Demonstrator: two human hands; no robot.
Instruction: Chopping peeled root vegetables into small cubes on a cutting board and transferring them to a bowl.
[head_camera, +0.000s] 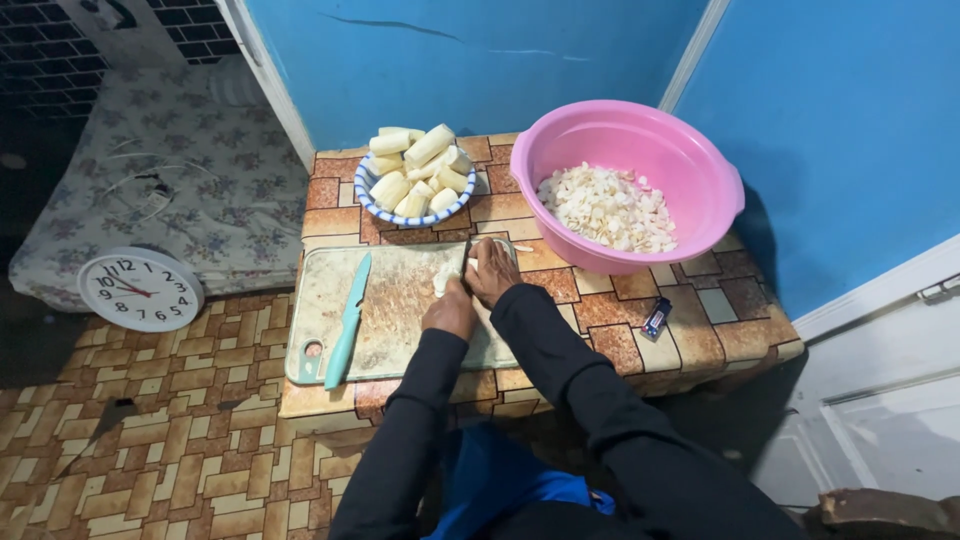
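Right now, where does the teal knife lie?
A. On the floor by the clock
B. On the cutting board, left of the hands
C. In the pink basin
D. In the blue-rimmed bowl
B: the teal knife lies on the cutting board, apart from both hands, which work at the board's right end.

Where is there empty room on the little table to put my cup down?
The bare table top to the right of the cutting board, in front of the pink basin, is free apart from a small dark packet. The board's middle, between the teal knife and the hands, is bare too. The back is crowded by the bowl of white pieces and basin.
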